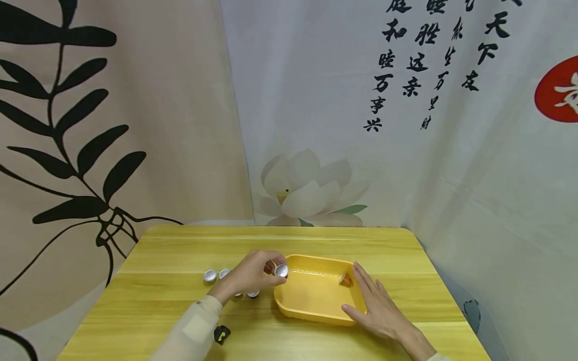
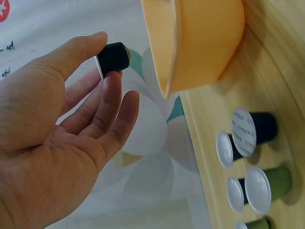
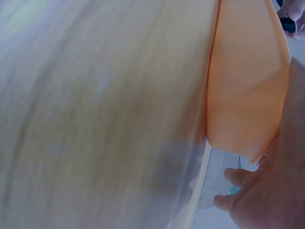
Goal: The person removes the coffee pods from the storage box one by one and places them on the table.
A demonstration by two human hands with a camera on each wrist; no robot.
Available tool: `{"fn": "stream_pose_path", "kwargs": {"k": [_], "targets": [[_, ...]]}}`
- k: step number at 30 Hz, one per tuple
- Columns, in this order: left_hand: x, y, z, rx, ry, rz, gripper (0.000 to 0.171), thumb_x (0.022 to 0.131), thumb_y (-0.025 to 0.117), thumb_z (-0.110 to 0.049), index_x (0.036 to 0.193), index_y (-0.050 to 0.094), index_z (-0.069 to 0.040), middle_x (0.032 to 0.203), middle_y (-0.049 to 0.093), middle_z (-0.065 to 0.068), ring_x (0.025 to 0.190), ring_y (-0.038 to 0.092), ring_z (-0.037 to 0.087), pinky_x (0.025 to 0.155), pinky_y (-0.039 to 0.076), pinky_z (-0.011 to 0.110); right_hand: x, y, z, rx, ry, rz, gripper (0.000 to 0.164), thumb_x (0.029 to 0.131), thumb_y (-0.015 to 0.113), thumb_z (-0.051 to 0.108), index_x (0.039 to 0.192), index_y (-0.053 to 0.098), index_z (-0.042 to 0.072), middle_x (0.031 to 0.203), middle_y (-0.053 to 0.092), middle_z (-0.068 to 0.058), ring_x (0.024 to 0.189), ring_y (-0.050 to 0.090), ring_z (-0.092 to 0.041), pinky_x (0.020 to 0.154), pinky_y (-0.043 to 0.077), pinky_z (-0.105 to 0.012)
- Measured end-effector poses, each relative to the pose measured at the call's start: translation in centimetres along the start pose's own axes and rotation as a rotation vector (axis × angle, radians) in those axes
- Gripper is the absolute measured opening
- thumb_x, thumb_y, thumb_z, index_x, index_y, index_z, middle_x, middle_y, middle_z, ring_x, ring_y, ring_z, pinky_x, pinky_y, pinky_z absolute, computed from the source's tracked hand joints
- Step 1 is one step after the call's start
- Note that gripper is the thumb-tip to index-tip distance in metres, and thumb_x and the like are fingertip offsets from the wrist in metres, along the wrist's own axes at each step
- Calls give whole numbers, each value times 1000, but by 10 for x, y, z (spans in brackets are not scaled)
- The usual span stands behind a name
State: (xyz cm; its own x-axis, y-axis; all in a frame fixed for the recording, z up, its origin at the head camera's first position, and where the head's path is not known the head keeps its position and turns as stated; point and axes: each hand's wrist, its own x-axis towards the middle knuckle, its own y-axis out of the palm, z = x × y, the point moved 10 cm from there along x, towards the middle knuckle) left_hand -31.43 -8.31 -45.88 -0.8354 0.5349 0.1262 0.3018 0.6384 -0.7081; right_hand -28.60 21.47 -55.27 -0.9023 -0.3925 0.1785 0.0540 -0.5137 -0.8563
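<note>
My left hand (image 1: 253,275) pinches a dark coffee capsule (image 2: 114,58) between thumb and fingers, above the left rim of a yellow plastic basin (image 1: 311,301). The capsule's silver lid faces my palm in the left wrist view. My right hand (image 1: 381,312) rests on the basin's right rim, fingers straight and thumb over the near side. Inside the basin, near its right wall, lies an orange capsule (image 1: 346,281). Several capsules stand lid-up on the table left of the basin, among them a green capsule (image 2: 274,188) and a dark blue capsule (image 2: 264,128); my left hand partly hides them in the head view.
A small black object (image 1: 222,334) with a yellow-green mark lies beside my left forearm. The wood-grain table (image 1: 180,250) reaches back to a curtain (image 1: 316,125) printed with a flower and writing.
</note>
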Motion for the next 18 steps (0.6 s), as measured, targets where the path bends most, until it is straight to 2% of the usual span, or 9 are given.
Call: {"fn": "stream_pose_path", "kwargs": {"k": [2,7,13,18], "targets": [[-6,-5,3,11,1,-15,26,97,91,-19,120,81,-12,106,79,-1,87,67,5,83,62,23,0,0,0,1,-2,-4,100,108,70,57,180,22,7,191,18,-15,166,41,-50,130,23,-87],[-22,-15,12,23,-4,-56,27,96,92,-20,120,81,-12,105,78,-3,89,66,3,89,68,38,-2,1,0,6,1,-7,100,107,71,57,180,22,8,191,17,-14,166,41,-51,130,23,-88],[-40,-29,25,11,-50,-95,33,96,93,-25,124,83,-11,103,78,-6,92,68,6,89,67,34,-2,1,1,6,4,-10,101,107,71,57,181,22,8,191,17,-13,166,41,-51,130,23,-87],[-53,-39,36,5,-107,-119,31,96,92,-24,124,83,-15,108,80,-7,98,70,7,94,69,39,-1,0,1,5,-1,-13,101,107,70,58,181,22,8,191,17,-13,166,41,-51,130,23,-87]]}}
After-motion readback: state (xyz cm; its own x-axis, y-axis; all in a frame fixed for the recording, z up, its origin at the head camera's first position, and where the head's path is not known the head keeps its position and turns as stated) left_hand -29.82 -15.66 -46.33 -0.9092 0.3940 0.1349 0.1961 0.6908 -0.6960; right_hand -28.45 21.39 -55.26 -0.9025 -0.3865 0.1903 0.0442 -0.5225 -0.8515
